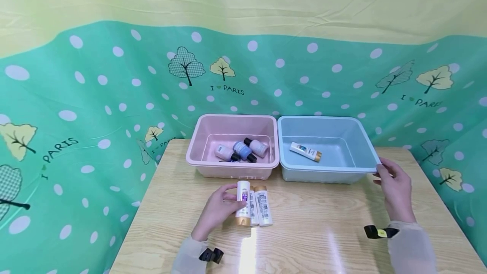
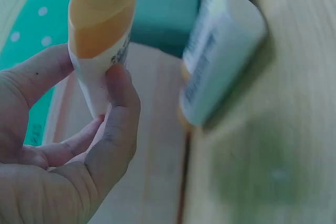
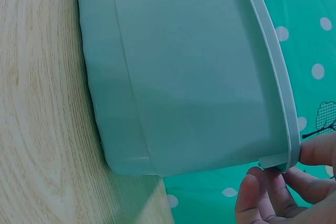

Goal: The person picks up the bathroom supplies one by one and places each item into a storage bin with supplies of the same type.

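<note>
My left hand (image 1: 220, 206) pinches a white bottle (image 1: 243, 200) with a gold cap, the cap end toward me. In the left wrist view this bottle (image 2: 97, 40) stands between thumb and fingers. Beside it two more white bottles (image 1: 264, 206) lie on the table with gold caps away from me. At the right, my right hand (image 1: 395, 185) grips the front right corner of the blue bin (image 1: 327, 169); the right wrist view shows the fingers (image 3: 275, 192) curled at its rim. Inside the blue bin lies one white tube (image 1: 305, 151) with a gold cap.
A pink bin (image 1: 233, 168) stands left of the blue one, holding several bottles (image 1: 243, 150) with black caps. Both bins sit at the back of the wooden table (image 1: 312, 219), against a green dotted curtain (image 1: 296, 79).
</note>
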The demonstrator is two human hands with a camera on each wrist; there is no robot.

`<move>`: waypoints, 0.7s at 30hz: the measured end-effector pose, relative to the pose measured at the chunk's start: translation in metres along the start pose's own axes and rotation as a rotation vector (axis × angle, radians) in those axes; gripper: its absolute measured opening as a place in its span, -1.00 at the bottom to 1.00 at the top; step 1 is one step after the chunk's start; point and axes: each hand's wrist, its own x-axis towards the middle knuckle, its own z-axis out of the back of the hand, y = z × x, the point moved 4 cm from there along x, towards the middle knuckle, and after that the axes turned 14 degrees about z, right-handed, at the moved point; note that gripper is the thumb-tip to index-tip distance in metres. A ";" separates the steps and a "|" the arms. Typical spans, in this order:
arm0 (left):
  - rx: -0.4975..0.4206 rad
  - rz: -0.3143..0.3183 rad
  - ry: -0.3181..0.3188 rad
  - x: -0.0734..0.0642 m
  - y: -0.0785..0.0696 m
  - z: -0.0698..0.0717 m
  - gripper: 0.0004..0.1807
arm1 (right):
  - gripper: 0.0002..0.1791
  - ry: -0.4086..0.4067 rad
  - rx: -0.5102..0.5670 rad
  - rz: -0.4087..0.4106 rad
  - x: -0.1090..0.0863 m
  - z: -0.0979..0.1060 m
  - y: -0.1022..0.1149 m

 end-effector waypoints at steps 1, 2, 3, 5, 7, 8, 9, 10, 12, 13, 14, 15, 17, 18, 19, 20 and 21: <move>-0.002 -0.005 0.005 -0.001 -0.004 -0.001 -0.22 | -0.50 -0.001 0.000 0.002 0.000 0.000 0.000; -0.008 -0.012 0.015 -0.002 -0.009 -0.003 -0.22 | -0.50 -0.001 -0.004 0.006 0.000 0.000 0.000; -0.016 -0.020 0.023 -0.003 -0.014 -0.004 -0.22 | -0.50 -0.003 -0.007 0.007 0.000 0.000 0.000; -0.028 -0.036 0.046 -0.006 -0.024 -0.008 -0.22 | -0.50 -0.004 -0.016 0.012 0.000 0.000 0.000; -0.039 -0.057 0.071 -0.007 -0.034 -0.012 -0.22 | -0.50 -0.005 -0.026 0.015 0.000 0.001 -0.001; -0.047 -0.066 0.083 -0.007 -0.039 -0.014 -0.23 | -0.50 -0.006 -0.034 0.015 0.000 0.001 -0.001; -0.051 -0.073 0.093 -0.007 -0.044 -0.016 -0.24 | -0.50 -0.009 -0.038 0.014 0.001 0.001 -0.002; -0.049 -0.081 0.102 -0.007 -0.050 -0.018 -0.24 | -0.50 -0.012 -0.038 0.014 0.001 0.001 -0.002; -0.048 -0.104 0.117 -0.005 -0.062 -0.020 -0.25 | -0.51 -0.018 -0.025 0.013 0.002 0.002 -0.003; -0.042 -0.113 0.123 -0.005 -0.068 -0.021 -0.25 | -0.51 -0.020 -0.012 0.012 0.002 0.002 -0.003; -0.044 -0.120 0.134 -0.004 -0.075 -0.022 -0.25 | -0.51 -0.020 -0.004 0.012 0.002 0.001 -0.004; -0.041 -0.135 0.142 -0.002 -0.082 -0.023 -0.25 | -0.51 -0.021 0.012 0.011 0.003 0.001 -0.004; -0.042 -0.163 0.163 0.001 -0.097 -0.024 -0.26 | -0.52 -0.019 0.033 0.011 0.004 0.001 -0.005; -0.042 -0.177 0.171 0.003 -0.105 -0.024 -0.26 | -0.51 -0.017 0.039 0.010 0.004 0.001 -0.005; -0.040 -0.187 0.176 0.005 -0.113 -0.025 -0.26 | -0.51 -0.018 0.046 0.009 0.003 0.001 -0.006; -0.044 -0.197 0.182 0.008 -0.120 -0.025 -0.26 | -0.51 -0.018 0.055 0.007 0.003 0.001 -0.006; -0.044 -0.207 0.186 0.012 -0.128 -0.026 -0.26 | -0.51 -0.020 0.058 0.011 0.003 0.002 -0.007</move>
